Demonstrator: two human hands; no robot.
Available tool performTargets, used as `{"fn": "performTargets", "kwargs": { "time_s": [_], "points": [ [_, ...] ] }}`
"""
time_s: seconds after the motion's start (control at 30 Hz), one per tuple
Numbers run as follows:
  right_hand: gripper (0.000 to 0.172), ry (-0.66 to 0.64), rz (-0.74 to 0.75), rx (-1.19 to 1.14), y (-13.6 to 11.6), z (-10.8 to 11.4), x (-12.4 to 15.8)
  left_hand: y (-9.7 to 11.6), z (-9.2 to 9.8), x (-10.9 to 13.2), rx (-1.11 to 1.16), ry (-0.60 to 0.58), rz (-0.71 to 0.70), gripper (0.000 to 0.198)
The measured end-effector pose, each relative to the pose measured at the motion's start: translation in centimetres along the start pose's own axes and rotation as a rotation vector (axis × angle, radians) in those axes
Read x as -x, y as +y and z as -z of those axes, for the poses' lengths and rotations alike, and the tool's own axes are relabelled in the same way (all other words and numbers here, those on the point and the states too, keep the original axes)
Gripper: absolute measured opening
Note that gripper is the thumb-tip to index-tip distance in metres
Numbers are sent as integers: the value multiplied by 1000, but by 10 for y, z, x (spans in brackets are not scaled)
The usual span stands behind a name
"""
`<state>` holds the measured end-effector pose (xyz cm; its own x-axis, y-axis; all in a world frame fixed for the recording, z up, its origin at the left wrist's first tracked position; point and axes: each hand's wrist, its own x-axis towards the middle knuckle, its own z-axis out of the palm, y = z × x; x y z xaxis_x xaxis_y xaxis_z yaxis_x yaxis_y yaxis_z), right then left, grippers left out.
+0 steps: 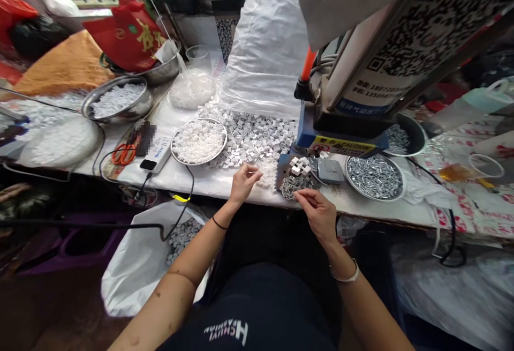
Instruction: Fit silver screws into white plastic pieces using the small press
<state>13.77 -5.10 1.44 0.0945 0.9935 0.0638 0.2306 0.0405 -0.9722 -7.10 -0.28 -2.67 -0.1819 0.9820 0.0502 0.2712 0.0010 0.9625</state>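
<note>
My left hand (243, 184) is over the front of the table, beside a small heap of white plastic pieces (268, 173). Its thumb and fingers are closed in a pinch; what lies between them is too small to make out. At the front of the press base, my right hand (317, 209) pinches at the edge of a pile of small metal pins (296, 186). Whether a pin is between those fingertips I cannot tell. Several white square pieces (301, 166) sit on the press base just behind the pins.
A blue press (341, 142) with a caution label rises behind my right hand. Metal pins fill a round tray (375, 178) on the right. To the left stands a tray of white pieces (198, 142); grey-white blocks (257, 136) spread behind. A white sack (136, 265) hangs below the table edge.
</note>
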Motion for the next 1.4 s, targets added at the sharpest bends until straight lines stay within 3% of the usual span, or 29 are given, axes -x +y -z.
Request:
{"fn": "performTargets", "kwargs": {
  "time_s": [0.07,0.2,0.37,0.57,0.67,0.83,0.9,0.97,1.1,1.17,1.3,1.4],
  "points": [
    [17,7,12,-21,-4,-2,-3,10,-6,13,46,-47,-95,27],
    [16,2,90,13,-13,-7,-9,29,-26,37,-89,-81,-343,41],
    [15,-47,245,268,-18,-5,-12,42,-45,48,-106,-100,-404,50],
    [18,-106,398,413,-11,0,-11,48,-50,48,-161,-98,-450,50],
    [17,-149,287,285,-11,3,-9,48,-52,50,-211,-96,-473,49],
    [23,-191,-81,-27,-10,10,-15,44,-57,58,-293,-86,-585,44],
    [25,-223,-138,-61,-8,11,-16,42,-58,61,-292,-118,-591,45],
    [19,-208,-95,5,-6,10,-14,39,-60,62,-286,-141,-573,47],
    [14,-64,211,338,-5,3,-2,38,-62,59,-263,-113,-519,52],
    [17,-68,319,422,-7,3,2,41,-62,59,-247,-100,-508,55],
    [16,-131,301,429,-14,13,-6,51,-62,57,-176,-135,-517,55],
    [18,-84,283,426,-18,24,-27,60,-61,42,-58,-137,-464,46]
  ]
}}
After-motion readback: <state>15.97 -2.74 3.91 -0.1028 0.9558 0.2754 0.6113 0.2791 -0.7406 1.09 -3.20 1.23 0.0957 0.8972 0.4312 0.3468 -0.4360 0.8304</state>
